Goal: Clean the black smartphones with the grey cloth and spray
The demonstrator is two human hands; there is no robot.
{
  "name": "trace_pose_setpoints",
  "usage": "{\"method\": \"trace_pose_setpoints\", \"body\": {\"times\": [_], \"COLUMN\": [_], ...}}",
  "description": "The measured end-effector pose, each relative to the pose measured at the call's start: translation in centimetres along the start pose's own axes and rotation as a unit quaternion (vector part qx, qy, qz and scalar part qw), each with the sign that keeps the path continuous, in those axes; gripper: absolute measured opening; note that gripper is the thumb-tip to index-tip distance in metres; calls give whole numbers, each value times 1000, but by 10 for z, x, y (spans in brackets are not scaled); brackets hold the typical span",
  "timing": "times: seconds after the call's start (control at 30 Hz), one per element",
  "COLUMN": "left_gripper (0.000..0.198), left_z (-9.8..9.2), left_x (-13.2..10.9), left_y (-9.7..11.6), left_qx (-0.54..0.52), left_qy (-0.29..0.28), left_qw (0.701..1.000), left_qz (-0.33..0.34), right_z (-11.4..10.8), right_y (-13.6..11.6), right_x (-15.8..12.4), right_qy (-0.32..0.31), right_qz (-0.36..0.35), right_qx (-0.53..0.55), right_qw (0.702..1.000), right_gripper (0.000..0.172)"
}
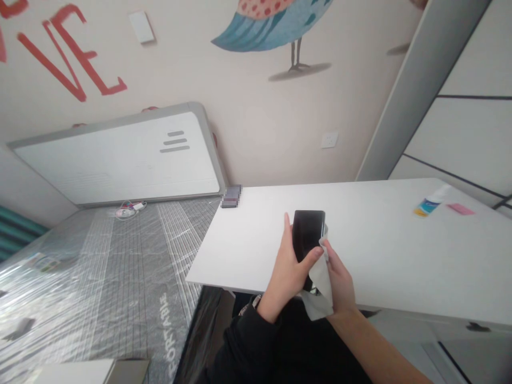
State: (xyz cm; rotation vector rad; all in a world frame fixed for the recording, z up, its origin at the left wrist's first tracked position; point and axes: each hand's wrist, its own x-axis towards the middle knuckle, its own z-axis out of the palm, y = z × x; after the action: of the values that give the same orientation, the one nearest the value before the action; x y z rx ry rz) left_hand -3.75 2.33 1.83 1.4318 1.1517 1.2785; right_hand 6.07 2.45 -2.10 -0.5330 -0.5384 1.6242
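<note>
A black smartphone [308, 229] with a dark, glossy screen is held upright over the near edge of the white table [248, 229]. My left hand [290, 264] grips it from the left side, thumb across the screen and a finger stretched along its edge. On the phone's right side, my right hand [340, 277] is closed on a light grey cloth [320, 288]. The cloth lies against the phone's right edge and hangs down below it. Most fingers of both hands are hidden behind the phone and the cloth.
A white, blue and yellow bottle [430, 204] lies on the table's right, beside a pink pad [461, 208]. A blurred-out dark item [231, 196] sits at the far left corner. Left of the table is a plastic-covered mattress [132, 266] with a cable [130, 209].
</note>
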Motion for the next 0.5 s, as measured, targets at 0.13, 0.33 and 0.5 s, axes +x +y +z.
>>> {"method": "trace_pose_setpoints", "body": {"times": [0.13,0.33,0.5], "left_gripper": [116,72,84], "left_z": [2,15,15], "left_x": [-6,-24,-32], "left_y": [-2,-4,-2], "left_qx": [-126,-346,-429], "left_qy": [14,-29,-37], "left_qw": [989,932,887], "left_qz": [-70,-104,-170], "right_z": [13,34,18], "right_y": [-13,-34,-39], "right_x": [1,5,12], "right_qy": [-4,-23,-82], "right_qz": [22,-111,-218], "right_qx": [18,-48,-384], "right_qw": [1000,992,893], "right_gripper": [36,49,54]}}
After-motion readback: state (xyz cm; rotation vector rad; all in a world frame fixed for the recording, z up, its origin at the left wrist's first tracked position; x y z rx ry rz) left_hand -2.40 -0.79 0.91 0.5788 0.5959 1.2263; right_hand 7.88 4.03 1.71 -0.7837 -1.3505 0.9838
